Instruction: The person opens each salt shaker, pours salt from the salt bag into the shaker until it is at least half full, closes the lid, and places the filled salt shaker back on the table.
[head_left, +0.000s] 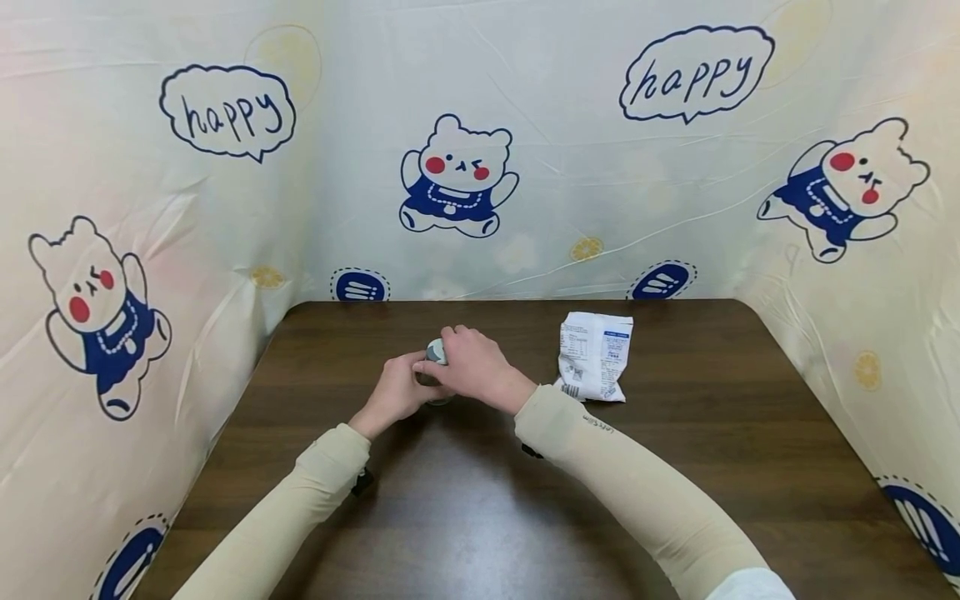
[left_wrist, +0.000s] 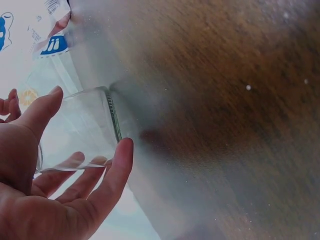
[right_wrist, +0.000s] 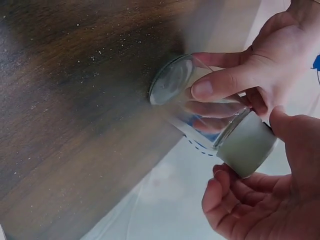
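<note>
A clear glass jar with a pale grey-green lid stands on the wooden table, between both hands. My left hand grips the jar's body. In the left wrist view its thumb is on one side of the glass and its fingers curl round the other. My right hand is at the top of the jar. Seen from the right wrist, its thumb presses one edge of the lid while the curled fingers meet the opposite side. In the head view the hands hide most of the jar.
To the right of the hands a white printed packet lies on the dark brown table. White specks are scattered over the wood. A patterned cloth hangs as walls along the back and both sides.
</note>
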